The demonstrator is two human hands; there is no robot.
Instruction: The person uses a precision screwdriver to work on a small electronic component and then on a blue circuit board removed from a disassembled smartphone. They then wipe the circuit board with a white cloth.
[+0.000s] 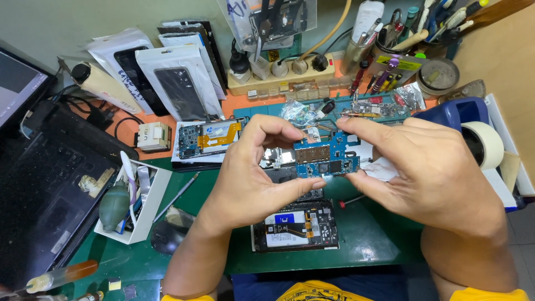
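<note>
1. far left of the blue circuit board point(326, 155), a black laptop point(44, 189) lies open on the green mat point(368, 234), and a white tray point(146, 209) holding a green rubber blower point(113, 207) stands just right of it.
2. left of the board and further back, a second opened phone point(209, 139) with an orange flex strip rests below white sleeves of phone parts.
3. the left hand point(251, 178) pinches the board's left edge, thumb under the lower corner and forefinger curled over the top, fingers narrow on it.
4. the board is lifted clear of the mat, held between both hands.
5. straight below the board, an opened phone point(295, 226) lies face down with its back cover off.
6. the right hand point(432, 167) grips the board's right edge, forefinger along the top, thumb beneath.
7. right of the board, a roll of tape point(484, 144) sits in a blue dispenser.
</note>
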